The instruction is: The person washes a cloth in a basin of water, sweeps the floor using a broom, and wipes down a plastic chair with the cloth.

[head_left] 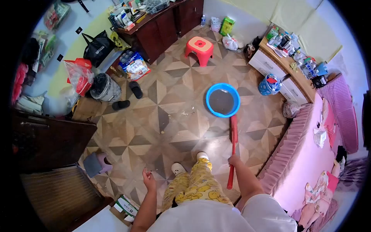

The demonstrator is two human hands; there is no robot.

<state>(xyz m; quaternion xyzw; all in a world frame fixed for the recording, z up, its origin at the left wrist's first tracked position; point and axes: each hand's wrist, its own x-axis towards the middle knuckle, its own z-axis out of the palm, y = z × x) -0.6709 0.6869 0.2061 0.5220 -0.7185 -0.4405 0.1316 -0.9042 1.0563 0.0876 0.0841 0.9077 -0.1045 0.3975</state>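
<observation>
My right hand (pixel 233 159) is closed around a red long-handled tool (pixel 234 133), gripping it partway along the shaft. The tool's wider far part reaches up to the near rim of a blue basin (pixel 209 109); I cannot make out its head. Murky grey water (pixel 221 102) lies in the basin, which stands on the floor. My left hand (pixel 148 179) hangs over the floor at my left, fingers apart and with nothing visible in it.
Ahead stands a red stool (pixel 199 50). Black slippers (pixel 135 89) and a dirty bucket (pixel 105 89) are at the left. A pink-covered bed (pixel 288 154) and a drawer cabinet (pixel 266 63) line the right. Small scraps (pixel 185 113) lie on the patterned floor.
</observation>
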